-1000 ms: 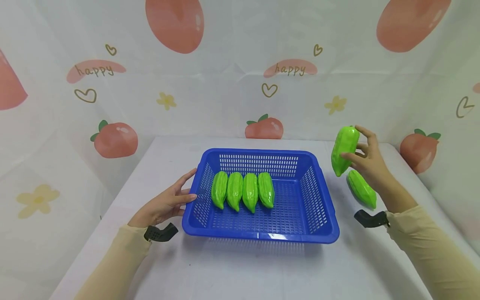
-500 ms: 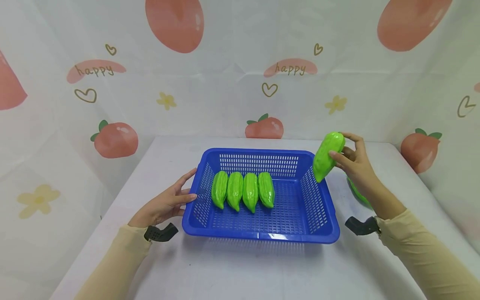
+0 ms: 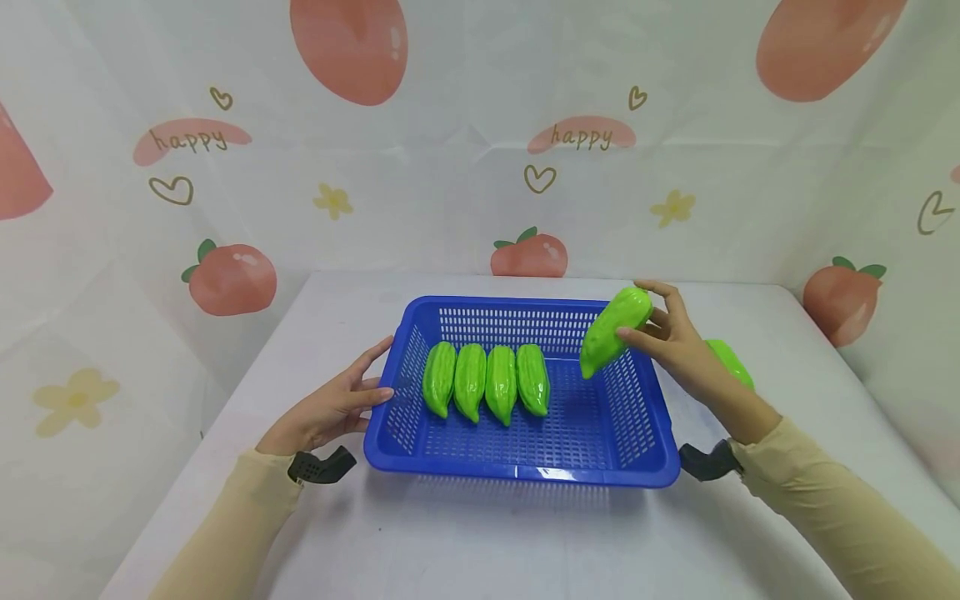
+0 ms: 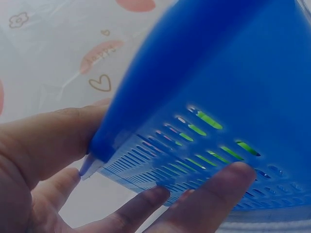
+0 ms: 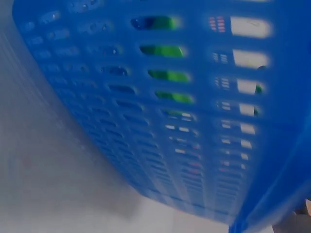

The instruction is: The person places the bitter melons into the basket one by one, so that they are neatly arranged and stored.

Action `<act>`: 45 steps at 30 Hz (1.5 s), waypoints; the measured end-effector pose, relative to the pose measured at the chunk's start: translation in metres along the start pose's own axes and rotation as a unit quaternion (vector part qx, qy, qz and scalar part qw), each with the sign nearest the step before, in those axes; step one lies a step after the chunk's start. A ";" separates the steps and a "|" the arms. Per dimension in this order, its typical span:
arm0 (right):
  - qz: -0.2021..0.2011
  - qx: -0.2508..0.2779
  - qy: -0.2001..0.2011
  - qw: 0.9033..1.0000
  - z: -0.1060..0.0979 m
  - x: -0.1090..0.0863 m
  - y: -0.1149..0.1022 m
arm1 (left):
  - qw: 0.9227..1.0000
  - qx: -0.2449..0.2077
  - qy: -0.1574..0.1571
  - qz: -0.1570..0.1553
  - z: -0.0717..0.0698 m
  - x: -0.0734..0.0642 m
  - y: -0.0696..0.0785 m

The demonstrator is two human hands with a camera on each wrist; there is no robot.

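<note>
A blue plastic basket [image 3: 480, 472] with slotted walls stands on the table. Inside, toward its left, several bright green bitter melons [image 3: 470, 383] lie side by side, tips toward me. My left hand [image 3: 333, 408] holds the basket's left rim; in the left wrist view its fingers [image 4: 209, 199] lie against the outer wall. Above the basket's right part, my right hand [image 3: 675, 342] pinches another bitter melon [image 3: 617, 329] between thumb and fingers, tilted with its tip down to the left. In the right wrist view the basket wall [image 5: 291, 63] hides that melon.
One more bitter melon [image 3: 729, 362] lies on the white table [image 3: 465, 550] right of the basket, partly hidden by the right hand and wrist. A printed cloth [image 3: 420, 167] hangs behind the table.
My right hand has moved left and slightly down with the bitter melon, from right of the basket to over its right part, tilting it further. The left hand and basket have stayed put.
</note>
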State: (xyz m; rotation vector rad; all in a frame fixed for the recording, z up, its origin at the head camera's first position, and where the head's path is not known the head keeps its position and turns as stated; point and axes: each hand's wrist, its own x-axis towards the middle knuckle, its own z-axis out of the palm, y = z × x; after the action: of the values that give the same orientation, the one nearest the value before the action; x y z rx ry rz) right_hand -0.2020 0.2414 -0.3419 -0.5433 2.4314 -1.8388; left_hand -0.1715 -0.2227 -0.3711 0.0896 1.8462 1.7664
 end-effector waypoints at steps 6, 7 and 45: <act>0.001 -0.048 -0.031 0.998 0.011 0.005 0.000 | 1.000 0.002 0.002 -0.001 0.000 0.000 0.000; -0.003 -0.055 -0.035 0.998 0.013 0.005 0.000 | 1.000 0.004 0.003 -0.001 0.000 0.001 0.000; 0.080 -0.173 -0.107 0.976 0.050 0.024 0.009 | 1.000 0.005 0.002 0.000 0.000 0.002 -0.001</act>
State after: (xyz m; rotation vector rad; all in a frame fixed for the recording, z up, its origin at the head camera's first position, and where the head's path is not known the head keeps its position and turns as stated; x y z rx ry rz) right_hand -0.2147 0.1900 -0.3614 -0.5137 2.5678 -1.2325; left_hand -0.1724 -0.2220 -0.3728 0.0898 1.8569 1.7590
